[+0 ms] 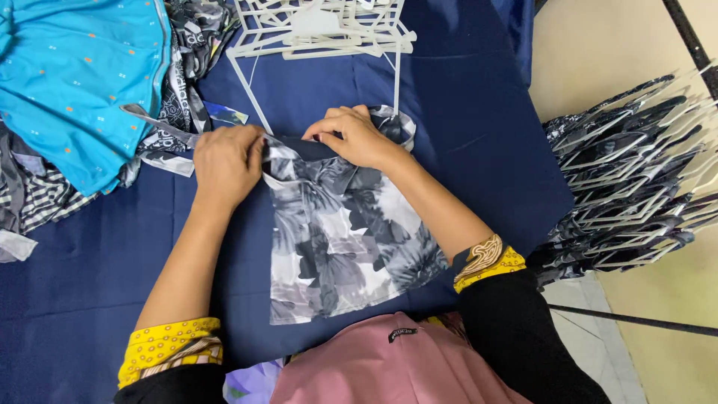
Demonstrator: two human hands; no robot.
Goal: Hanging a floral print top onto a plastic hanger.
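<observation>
Two hands on one grey floral garment (344,239), flat on blue table (479,150): left hand (226,164) and right hand (353,136) both pinch its top edge. One white hanger pile (321,30) above.

Black sleeves (523,329), yellow patterned cuffs (168,346), pink garment (389,366), perhaps headscarf.

one head-worn camera looks steeply down from just above the person's chest, close over a table covered in dark blue cloth (464,127), facing away from the body; floor shows at the right edge
</observation>
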